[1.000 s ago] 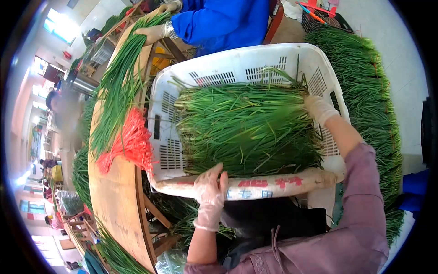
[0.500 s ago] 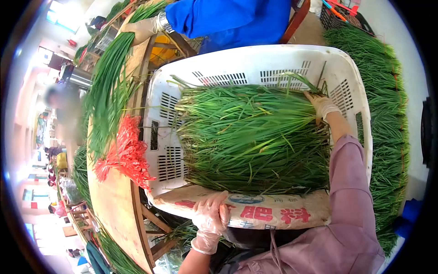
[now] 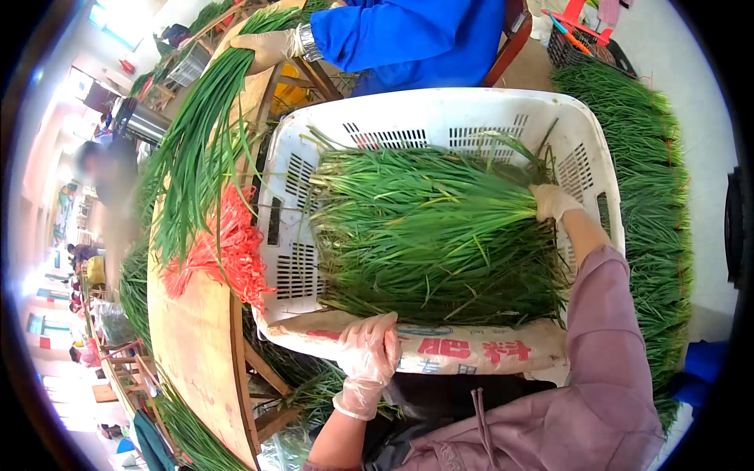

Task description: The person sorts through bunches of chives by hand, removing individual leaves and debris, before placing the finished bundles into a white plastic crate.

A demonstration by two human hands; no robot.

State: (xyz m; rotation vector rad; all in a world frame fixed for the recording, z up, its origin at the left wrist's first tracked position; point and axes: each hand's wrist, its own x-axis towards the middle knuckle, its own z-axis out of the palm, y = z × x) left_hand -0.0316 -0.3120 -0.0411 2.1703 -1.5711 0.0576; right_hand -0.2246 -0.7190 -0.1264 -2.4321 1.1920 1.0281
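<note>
A white plastic basket (image 3: 314, 141) with slotted walls stands before me, filled with long green garlic chives (image 3: 432, 235). Inside its right end, my gloved right hand (image 3: 554, 202) is closed round the gathered ends of a bunch, whose blades fan out leftward. A printed woven sack (image 3: 503, 351) covers the near rim. My left hand (image 3: 369, 353), in a clear plastic glove, is closed over that sack-covered rim; its fingertips are partly hidden.
Left stands a wooden table (image 3: 188, 345) bearing red ties (image 3: 224, 251). Across from me, a person in a blue sleeve (image 3: 393, 35) holds chives over it. Rows of chives (image 3: 648, 235) lie on the floor at right, with a black basket (image 3: 589, 51) beyond.
My right hand has closed on the chives and gathered their ends, drawing them slightly toward me. My left hand stays on the rim. The whole view has shifted a little.
</note>
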